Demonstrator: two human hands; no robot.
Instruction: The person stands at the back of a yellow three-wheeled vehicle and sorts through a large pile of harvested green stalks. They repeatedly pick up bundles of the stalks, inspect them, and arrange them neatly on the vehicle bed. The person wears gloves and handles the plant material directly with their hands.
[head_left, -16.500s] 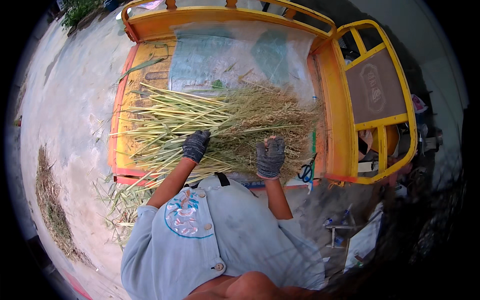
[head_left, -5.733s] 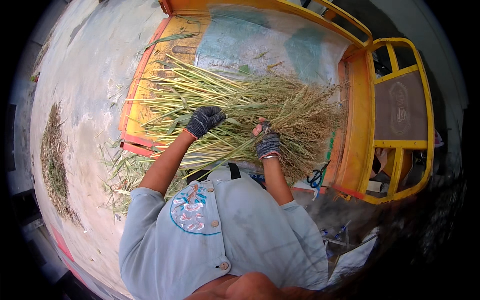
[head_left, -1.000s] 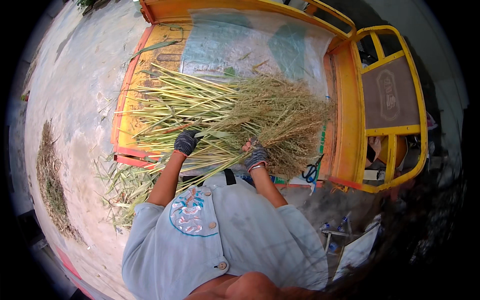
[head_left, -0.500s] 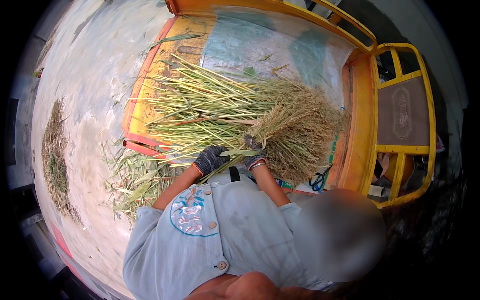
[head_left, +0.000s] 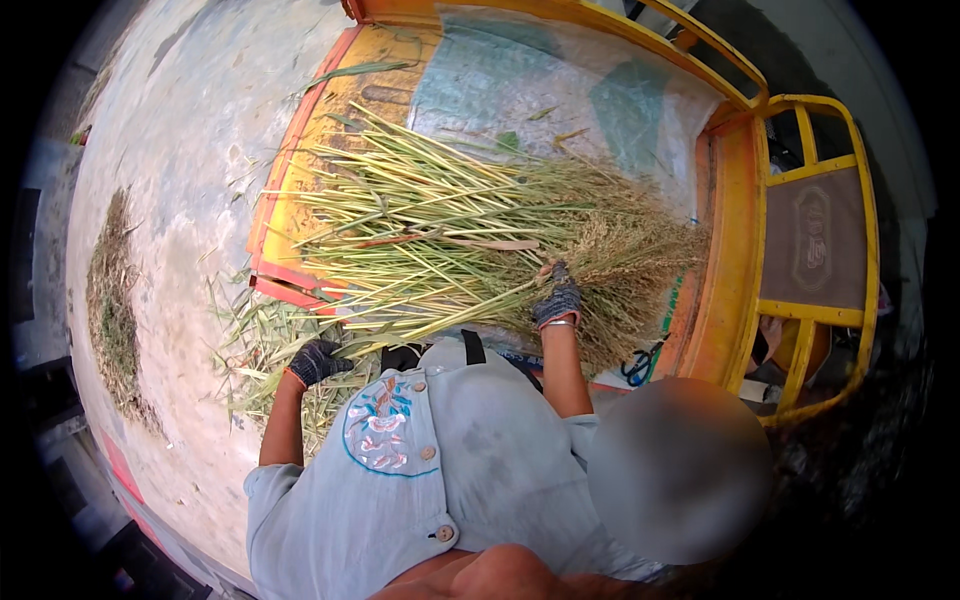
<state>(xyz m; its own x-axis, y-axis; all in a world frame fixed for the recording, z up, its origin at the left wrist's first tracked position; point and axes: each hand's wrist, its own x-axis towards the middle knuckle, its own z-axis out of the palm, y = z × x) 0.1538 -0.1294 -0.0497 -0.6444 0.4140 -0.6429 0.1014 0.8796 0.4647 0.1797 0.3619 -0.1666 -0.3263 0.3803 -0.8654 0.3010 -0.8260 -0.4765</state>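
On the yellow cart bed, we see the cut grain stalks beneath and beyond the gloved right hand, curled round some of them near their seed heads. The gloved left hand is off the bed's near-left corner, over loose leaves; its fingers are part-bent, and we cannot tell what they grip. The stalks' long axis runs across the bed, bare ends pointing to its left edge, heads to its right wall.
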